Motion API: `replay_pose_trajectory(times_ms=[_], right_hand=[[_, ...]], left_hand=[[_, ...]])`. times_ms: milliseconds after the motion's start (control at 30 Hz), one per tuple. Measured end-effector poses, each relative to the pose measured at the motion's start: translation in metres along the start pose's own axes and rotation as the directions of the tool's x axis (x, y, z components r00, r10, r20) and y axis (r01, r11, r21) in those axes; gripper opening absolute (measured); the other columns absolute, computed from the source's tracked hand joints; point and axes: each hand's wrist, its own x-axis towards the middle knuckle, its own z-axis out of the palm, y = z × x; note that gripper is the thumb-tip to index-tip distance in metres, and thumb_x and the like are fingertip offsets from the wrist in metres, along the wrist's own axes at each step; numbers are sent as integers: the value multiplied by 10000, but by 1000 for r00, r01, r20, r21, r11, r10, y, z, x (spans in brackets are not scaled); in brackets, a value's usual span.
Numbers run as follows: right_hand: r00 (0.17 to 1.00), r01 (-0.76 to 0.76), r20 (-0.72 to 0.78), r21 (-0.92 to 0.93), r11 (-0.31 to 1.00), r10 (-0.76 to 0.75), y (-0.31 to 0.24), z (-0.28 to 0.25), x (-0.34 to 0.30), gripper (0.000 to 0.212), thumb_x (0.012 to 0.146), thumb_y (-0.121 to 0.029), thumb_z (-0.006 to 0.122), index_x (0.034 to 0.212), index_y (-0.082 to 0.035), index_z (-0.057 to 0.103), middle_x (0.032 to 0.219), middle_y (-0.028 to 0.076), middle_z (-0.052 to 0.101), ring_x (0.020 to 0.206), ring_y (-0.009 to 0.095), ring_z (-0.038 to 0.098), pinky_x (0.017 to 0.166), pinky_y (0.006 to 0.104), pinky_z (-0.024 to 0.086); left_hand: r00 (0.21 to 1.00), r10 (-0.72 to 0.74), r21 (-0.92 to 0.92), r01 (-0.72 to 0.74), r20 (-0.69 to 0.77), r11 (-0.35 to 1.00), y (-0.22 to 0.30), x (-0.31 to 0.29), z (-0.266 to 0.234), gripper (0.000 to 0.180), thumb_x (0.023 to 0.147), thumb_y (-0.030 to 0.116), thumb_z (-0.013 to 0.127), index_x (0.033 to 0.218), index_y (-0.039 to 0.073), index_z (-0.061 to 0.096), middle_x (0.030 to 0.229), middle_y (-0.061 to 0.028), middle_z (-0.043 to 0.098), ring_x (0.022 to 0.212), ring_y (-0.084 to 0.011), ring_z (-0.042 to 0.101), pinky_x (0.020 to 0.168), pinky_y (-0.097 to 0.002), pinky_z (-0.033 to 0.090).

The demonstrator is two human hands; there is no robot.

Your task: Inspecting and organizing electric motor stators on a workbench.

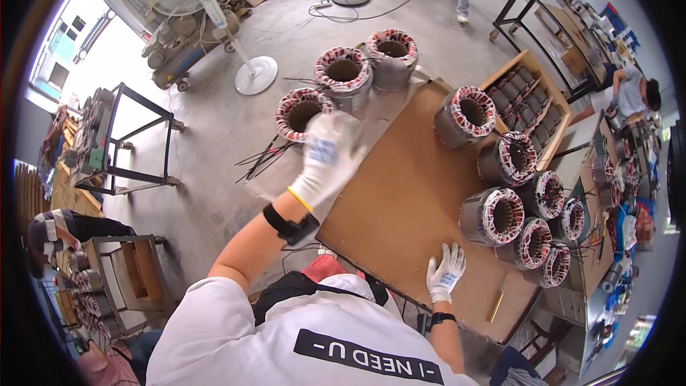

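My left hand [329, 157], in a white glove, reaches past the table's left edge to the nearest of three motor stators. It covers the right side of that stator [291, 123]; its fingers are blurred, so any grip is unclear. Black lead wires [261, 161] spread from the stator's lower left. Behind it stand a second stator [343, 71] and a third stator [393, 57], both with red-and-white laced windings. My right hand [446, 271], also gloved, lies on the brown tabletop [393, 193] with fingers stretched out, holding nothing.
Several grey stators [493, 216] crowd the table's right side. A wooden crate [532, 104] of grey parts is behind them. A thin yellowish strip [495, 306] lies near the front edge. A floor fan [256, 75] and a wheeled rack [143, 136] stand left. Other people are nearby.
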Motion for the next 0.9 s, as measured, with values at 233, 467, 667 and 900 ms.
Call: replay_pose_trajectory(times_ms=[233, 467, 667, 900], right_hand=[[1000, -17, -11, -47, 999, 17, 4, 6, -3, 555, 837, -321, 647, 1333, -107, 520, 1447, 190, 440, 1342, 409, 375, 1113, 570, 270], [991, -120, 46, -46, 992, 122, -27, 3, 7, 498, 850, -323, 645, 1286, -100, 557, 1408, 197, 471, 1324, 411, 397, 1099, 572, 295], [987, 48, 84, 656, 753, -136, -166, -65, 110, 446, 845, -315, 664, 1193, -40, 612, 1257, 219, 599, 1195, 375, 552, 1033, 449, 432], [901, 431, -185, 482, 763, -392, -297, -52, 208, 651, 773, -289, 699, 1349, -70, 489, 1225, 213, 602, 1163, 397, 564, 989, 458, 458]], left_hand=[[785, -177, 281, 4, 594, 960, -115, 3, 10, 509, 655, 400, 762, 1025, 64, 667, 993, -160, 694, 958, -342, 665, 881, -451, 505], [924, -29, 307, -97, 381, 947, -115, -34, 43, 353, 732, 332, 711, 995, 102, 654, 877, -110, 709, 862, -284, 686, 813, -436, 476], [954, -22, 524, -144, 299, 839, -91, -83, 82, 177, 859, 200, 559, 997, 106, 617, 793, -53, 686, 780, -225, 677, 849, -402, 451], [980, 198, 568, -175, 22, 804, -87, -121, 129, 443, 943, 275, 491, 1284, -4, 539, 1237, -148, 624, 1157, -245, 580, 1036, -406, 365]])
